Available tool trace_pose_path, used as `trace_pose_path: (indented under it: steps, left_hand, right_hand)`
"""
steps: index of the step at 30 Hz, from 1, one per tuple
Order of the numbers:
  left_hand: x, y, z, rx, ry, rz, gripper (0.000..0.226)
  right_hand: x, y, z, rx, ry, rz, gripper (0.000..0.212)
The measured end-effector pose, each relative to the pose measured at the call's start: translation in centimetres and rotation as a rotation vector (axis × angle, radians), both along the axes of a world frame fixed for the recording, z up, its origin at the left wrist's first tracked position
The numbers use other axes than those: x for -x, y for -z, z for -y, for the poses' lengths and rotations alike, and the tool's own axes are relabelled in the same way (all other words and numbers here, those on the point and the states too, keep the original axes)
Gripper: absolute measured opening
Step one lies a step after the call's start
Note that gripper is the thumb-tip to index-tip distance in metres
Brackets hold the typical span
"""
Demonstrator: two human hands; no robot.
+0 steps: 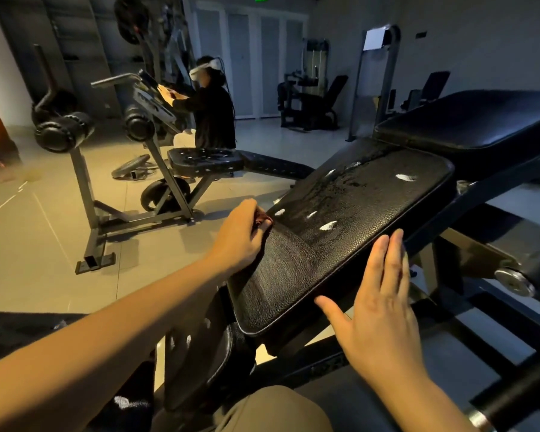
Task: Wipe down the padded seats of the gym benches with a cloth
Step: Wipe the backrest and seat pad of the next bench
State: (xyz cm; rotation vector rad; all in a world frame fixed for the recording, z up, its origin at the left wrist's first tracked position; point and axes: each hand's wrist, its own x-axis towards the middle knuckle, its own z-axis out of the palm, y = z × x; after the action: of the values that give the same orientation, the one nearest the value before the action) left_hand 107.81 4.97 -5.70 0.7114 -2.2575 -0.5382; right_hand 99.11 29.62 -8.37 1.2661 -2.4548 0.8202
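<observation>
A black padded bench seat (pixel 356 219) tilts up in front of me, wet in the middle and dotted with white foam spots (pixel 328 226). My left hand (pixel 240 235) is at the seat's left edge, its fingers curled round a small dark reddish cloth (pixel 262 220), most of which the hand hides. With straight fingers, my right hand (pixel 384 310) lies flat against the seat's right front edge. The black backrest pad (pixel 468 120) rises behind the seat at upper right.
A second bench (pixel 205 160) with roller pads (pixel 64 130) stands on the tiled floor to the left, and a person in a headset (pixel 211 110) sits by it. Weight machines (pixel 312 101) line the far wall. The steel bench frame (pixel 512 279) runs low on the right.
</observation>
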Motion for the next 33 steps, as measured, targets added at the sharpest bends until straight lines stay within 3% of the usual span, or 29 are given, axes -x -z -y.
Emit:
trace_pose_path:
  steps: [4,6,11,13,16,20,22,25,27,29,33]
  left_hand:
    - [-2.4,-0.2,-7.7,0.177,0.416,-0.027,0.013]
    - [-3.1,0.2,-7.9,0.188,0.468,-0.032,0.011]
    - [-0.5,-0.1,0.9,0.011,0.004,0.010,0.010]
    - [0.2,-0.2,1.3,-0.064,-0.080,-0.014,0.009]
    - [-0.3,-0.5,-4.3,0.033,0.124,-0.102,0.010]
    - [-1.7,-1.1,-8.3,0.139,0.466,-0.076,0.015]
    - [-0.8,-0.9,-5.5,0.110,0.359,-0.111,0.012]
    - [1.2,-1.0,0.5,-0.027,0.008,-0.109,0.007]
    - [1.9,-1.2,2.1,-0.098,-0.075,-0.080,0.006]
    - [1.8,-1.3,0.6,-0.091,-0.014,-0.115,0.005]
    - [-0.9,-1.4,-6.5,0.096,0.414,-0.106,0.010]
  right_hand:
    - [0.1,0.0,0.1,0.000,0.005,-0.007,0.121]
    - [0.2,0.1,0.1,0.012,-0.003,-0.016,0.121]
    - [0.3,0.1,0.0,-0.004,-0.009,-0.028,0.119]
    - [0.2,-0.1,0.1,-0.026,-0.004,-0.016,0.119]
    - [0.1,-0.2,0.1,-0.021,-0.004,-0.016,0.120]
    - [0.1,-0.3,0.0,-0.023,-0.015,-0.010,0.120]
    - [0.1,-0.3,0.0,-0.028,-0.010,-0.012,0.120]
    - [0.1,-0.3,0.0,-0.026,-0.014,-0.022,0.120]
    - [0.2,-0.2,0.0,-0.032,-0.010,-0.020,0.120]
    - [0.3,-0.1,0.0,-0.028,-0.005,-0.035,0.118]
    - [0.6,0.3,0.3,-0.006,0.000,-0.064,0.117]
